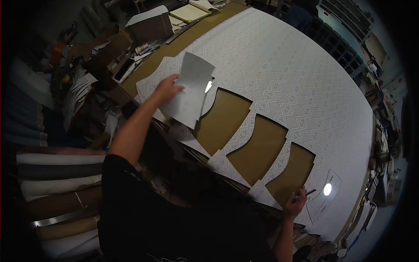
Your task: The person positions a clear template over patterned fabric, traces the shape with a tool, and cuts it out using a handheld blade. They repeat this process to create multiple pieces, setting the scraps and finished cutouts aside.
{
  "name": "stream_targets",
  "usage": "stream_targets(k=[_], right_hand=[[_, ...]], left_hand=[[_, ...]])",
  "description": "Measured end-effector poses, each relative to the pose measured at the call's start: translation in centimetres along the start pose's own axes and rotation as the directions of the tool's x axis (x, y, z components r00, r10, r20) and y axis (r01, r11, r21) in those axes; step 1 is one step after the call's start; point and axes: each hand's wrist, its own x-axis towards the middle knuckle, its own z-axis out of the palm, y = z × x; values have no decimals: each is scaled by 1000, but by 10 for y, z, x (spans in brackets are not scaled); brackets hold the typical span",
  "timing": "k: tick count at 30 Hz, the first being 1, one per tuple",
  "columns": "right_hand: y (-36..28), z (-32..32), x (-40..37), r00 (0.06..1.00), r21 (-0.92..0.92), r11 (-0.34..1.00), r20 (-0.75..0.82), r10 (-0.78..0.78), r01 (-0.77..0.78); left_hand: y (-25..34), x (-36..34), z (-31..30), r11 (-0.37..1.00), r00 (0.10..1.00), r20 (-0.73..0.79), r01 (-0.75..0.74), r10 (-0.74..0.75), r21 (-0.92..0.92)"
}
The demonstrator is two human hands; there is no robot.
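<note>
My left hand is closed on the near edge of a pale cut piece, held over the patterned white fabric. More pale layers show along the piece's right edge. My right hand grips a slim dark pen-like tool, whose exact kind I cannot make out. Beneath that hand is the nearest of several curved cut-outs in the fabric, through which a brown surface shows. To its right lies a clear curved template with a bright spot of light on it.
A cardboard box, a yellow pad and papers crowd the table's far left end. Rolls of fabric are stacked at the lower left. Stacked dark crates stand beyond the table, and a person's legs show beside them.
</note>
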Motion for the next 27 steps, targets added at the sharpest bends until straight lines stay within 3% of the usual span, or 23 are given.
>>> stream_targets(k=[1, 3, 4, 6, 8, 10, 12, 14, 15, 17, 19, 22, 27], right_hand=[[-1, 0, 0, 1000, -1, 1000, -2, 7, -7], [-3, 0, -1, 1000, -6, 1000, -2, 14, -14], [-3, 0, -2, 1000, -8, 1000, -2, 12, -13], [-1, 1, 0, 1000, -15, 1000, -3, 15, -15], [1, 1, -2, 1000, -47, 999, 2, 12, -12], [1, 0, -3, 1000, -48, 999, 5, 19, -19], [2, 1, 0, 1000, -46, 999, 0, 22, -22], [6, 4, -2, 1000, -32, 999, -20, 2, -3], [9, 8, -5, 999, -24, 1000, -30, -12, 11], [8, 5, -4, 999, -17, 1000, -40, 2, -2], [-6, 0, 3, 998, -14, 1000, -55, 2, -3], [-12, -7, 8, 995, 5, 1000, -104, 7, -6], [-10, -14, -1, 987, 197, 980, -147, 60, -30]], left_hand=[[-14, 19, -31, 979, 992, -17, 128, -127, 157], [-61, 51, -55, 824, 957, -276, 224, -86, 521], [-66, 56, -53, 826, 958, -273, 223, -88, 518], [-59, 60, -38, 858, 909, -416, 239, -33, 455], [-54, 57, 6, 932, 931, -347, 22, 112, 362], [-34, 44, 62, 914, 924, -256, -182, 285, 361], [-3, 24, 113, 912, 916, -156, -327, 370, 246], [36, -5, 151, 844, 842, -105, -511, 530, 163], [47, -17, 164, 836, 836, -82, -529, 543, 148], [88, -39, 216, 788, 791, -24, -612, 612, -71], [121, -70, 261, 692, 702, 2, -701, 712, -173], [172, -121, 320, 632, 639, 98, -708, 763, -315], [225, -202, 389, 577, 542, 207, -719, 815, -387]])
